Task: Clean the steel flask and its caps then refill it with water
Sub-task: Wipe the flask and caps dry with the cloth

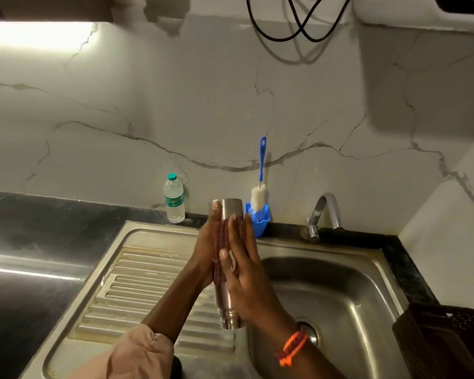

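Over the sink (375, 272), between drainboard and basin, the steel flask (228, 294) was held tilted, its threaded mouth end pointing down toward the person and its flat base up near the backsplash, probably so any water or suds would run off into the steel below and not onto the worktop (39, 214). Left hand (206, 251) sat on the flask's left side with fingers (216, 207) reaching up to the base; right hand (245, 269) lay on the right side, fingers mostly straight and together, thumb across the front. Both pressed a reddish scrub cloth (220, 250) wrapped round the flask's upper body; fingers looked flat against it rather than curled, palms sandwiching the flask, a hold that suits rubbing the outside. No cap was on the mouth; caps were not visible anywhere. Tap (326, 214) at the right rear showed no running water. Bottle brush (260, 184) stood bristles-down in a blue holder (260, 221) just behind the flask, close for doing the inside. Plastic water bottle (174, 198) stood on the worktop by the wall, left of the holder, likely for the refill. Judged step: outer scrub, rinse and refill not yet done.
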